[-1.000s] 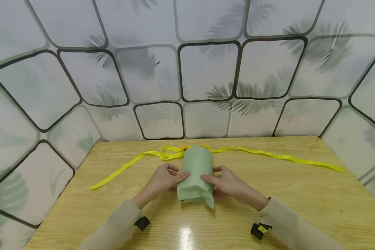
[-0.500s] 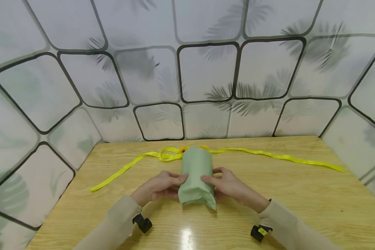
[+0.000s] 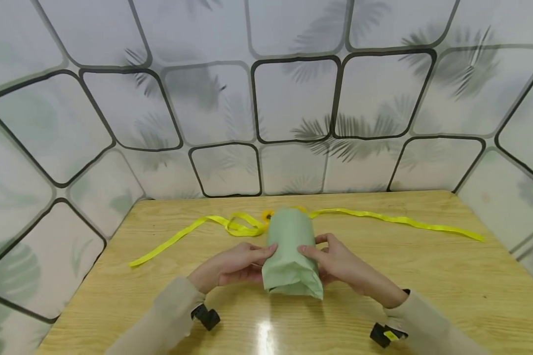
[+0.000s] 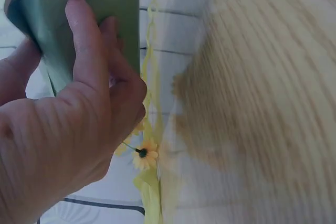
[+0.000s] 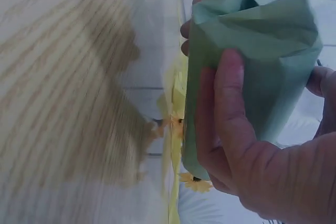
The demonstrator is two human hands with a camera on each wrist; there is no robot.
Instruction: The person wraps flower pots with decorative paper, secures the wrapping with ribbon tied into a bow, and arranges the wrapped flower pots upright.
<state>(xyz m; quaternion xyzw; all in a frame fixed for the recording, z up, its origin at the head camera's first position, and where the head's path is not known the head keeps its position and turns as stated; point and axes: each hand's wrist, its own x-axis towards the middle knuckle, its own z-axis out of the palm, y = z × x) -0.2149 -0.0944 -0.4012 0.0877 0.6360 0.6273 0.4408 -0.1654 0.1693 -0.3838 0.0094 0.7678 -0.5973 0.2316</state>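
Note:
A pale green paper package [image 3: 289, 246] is held between both hands just over the middle of the table. It is roughly cylindrical, and its creased, folded end points toward the person. My left hand [image 3: 237, 262] grips the left side, thumb on top and fingers underneath. On the opposite side my right hand [image 3: 344, 264] grips it the same way. In the right wrist view, the crumpled end of the package [image 5: 257, 45] shows an opening among its folds. Just behind the package lies a yellow-orange flower [image 3: 268, 215], partly hidden by it in the head view.
A long yellow ribbon [image 3: 382, 217] stretches across the back of the wooden table [image 3: 426, 276], with a loop [image 3: 244, 227] left of the package. A patterned cloth wall [image 3: 297, 98] rises behind the table. Small black cameras [image 3: 206, 317] are worn at both wrists.
Both hands have shifted the package slightly to the right, after the left hand adjusted its hold. The ribbon's loop beside the flower has changed shape a little.

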